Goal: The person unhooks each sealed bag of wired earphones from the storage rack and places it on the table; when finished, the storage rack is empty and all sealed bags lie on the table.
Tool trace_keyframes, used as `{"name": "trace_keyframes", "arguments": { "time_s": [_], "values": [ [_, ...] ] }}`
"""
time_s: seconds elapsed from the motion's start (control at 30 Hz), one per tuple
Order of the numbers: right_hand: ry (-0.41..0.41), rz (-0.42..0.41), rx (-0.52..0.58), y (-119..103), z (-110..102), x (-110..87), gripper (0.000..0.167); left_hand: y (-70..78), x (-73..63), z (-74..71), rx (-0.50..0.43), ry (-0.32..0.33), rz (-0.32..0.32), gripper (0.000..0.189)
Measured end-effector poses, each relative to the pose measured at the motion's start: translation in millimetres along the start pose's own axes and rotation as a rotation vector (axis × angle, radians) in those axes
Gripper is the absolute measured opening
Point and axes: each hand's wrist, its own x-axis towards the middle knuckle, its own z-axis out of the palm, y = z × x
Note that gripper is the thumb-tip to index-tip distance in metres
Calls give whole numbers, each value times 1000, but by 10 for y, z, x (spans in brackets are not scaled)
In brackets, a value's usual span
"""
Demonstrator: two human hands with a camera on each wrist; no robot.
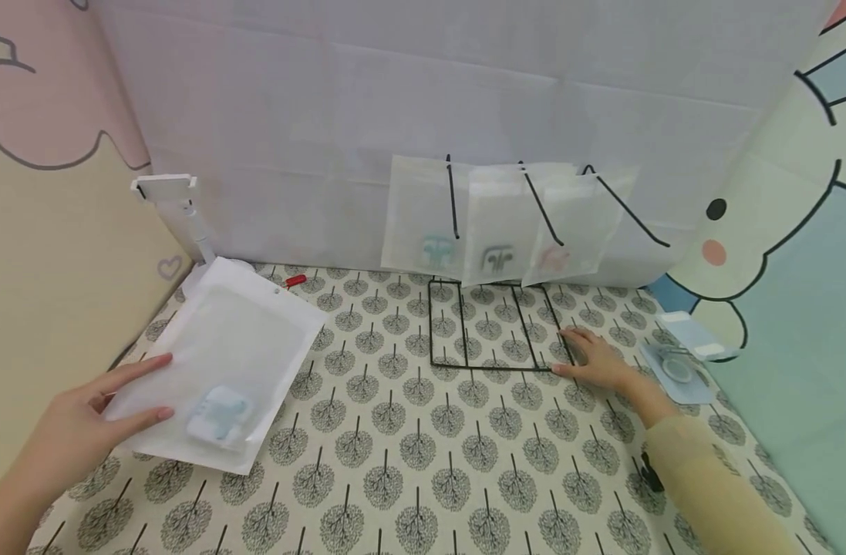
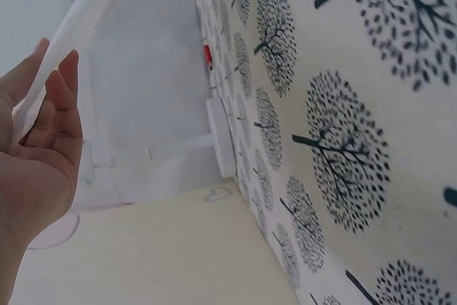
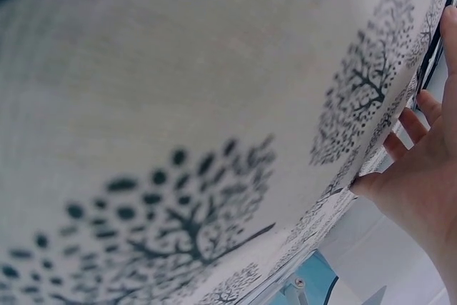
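Observation:
A frosted white pouch (image 1: 235, 339) with a pale blue and white item (image 1: 219, 415) inside is pinched at its left edge by my left hand (image 1: 92, 416). The pouch is tilted above the table; in the left wrist view, that hand (image 2: 46, 126) holds its edge between thumb and fingers. On the right, my right hand (image 1: 592, 361) touches the side of a black wire rack (image 1: 485, 368) with its fingers extended. Frosted pouches hang on the rack's hooks: one with a teal item (image 1: 438, 250), one with dark earphones (image 1: 497, 260), one with a pink item (image 1: 554, 258).
A white stand (image 1: 199, 235) is at the back left, partly behind the pouch. A small red object (image 1: 295, 280) lies near the back wall. At right sits a clear and light blue piece with a round part (image 1: 675, 370). Tree-patterned cloth (image 1: 381, 493) covers the table.

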Motion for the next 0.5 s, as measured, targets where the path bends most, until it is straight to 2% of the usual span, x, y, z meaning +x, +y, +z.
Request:
{"name": "trace_keyframes", "arguments": {
  "time_s": [0.2, 0.37, 0.5],
  "values": [
    [4, 4, 3, 11, 11, -6, 86, -265, -80, -104, 24, -33, -79, 67],
    [-5, -6, 4, 12, 11, -3, 86, -415, -198, -132, 10, -32, -82, 67],
    [-10, -19, 20, -10, -21, -21, 86, -483, -267, -130, 52, -27, -99, 70]
  ]
}}
